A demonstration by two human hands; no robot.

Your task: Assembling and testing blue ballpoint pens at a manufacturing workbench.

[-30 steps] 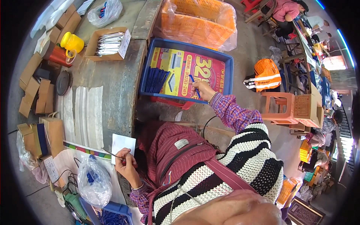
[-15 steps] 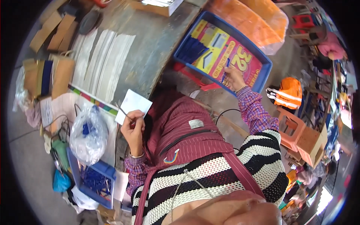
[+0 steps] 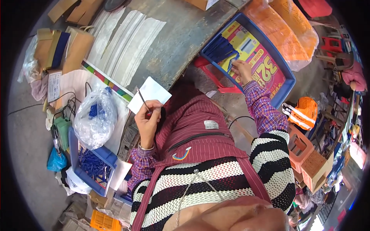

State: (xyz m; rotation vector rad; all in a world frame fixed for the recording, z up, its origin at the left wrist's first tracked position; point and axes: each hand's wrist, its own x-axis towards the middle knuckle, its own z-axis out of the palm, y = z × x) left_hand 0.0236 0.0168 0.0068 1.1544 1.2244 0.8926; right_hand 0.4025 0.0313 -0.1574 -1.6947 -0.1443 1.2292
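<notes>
My left hand [image 3: 148,121] is closed round a thin dark stick-like tool [image 3: 142,97] with a pale tip. A white square sheet [image 3: 155,92] lies just beyond the fingers, partly behind the tool. Out to the right, my right hand [image 3: 243,72] reaches over the rim of a blue tray [image 3: 284,96]. Its fingers are pinched at a slim blue strip [image 3: 232,64], close to a pile of similar dark blue strips [image 3: 219,48]. A yellow and pink printed sheet [image 3: 266,63] lines the tray.
White strips [image 3: 133,46] lie in rows on the grey worktable [image 3: 169,42]. To the left are a clear plastic bag [image 3: 94,119] and a blue bin [image 3: 92,161] of blue pieces. A red stool [image 3: 219,82] stands under the tray, beside orange crates [image 3: 277,29].
My right hand has brought the blue strip leftward across the tray, up to the pile. The left hand keeps its tool by the white sheet. The whole view has shifted.
</notes>
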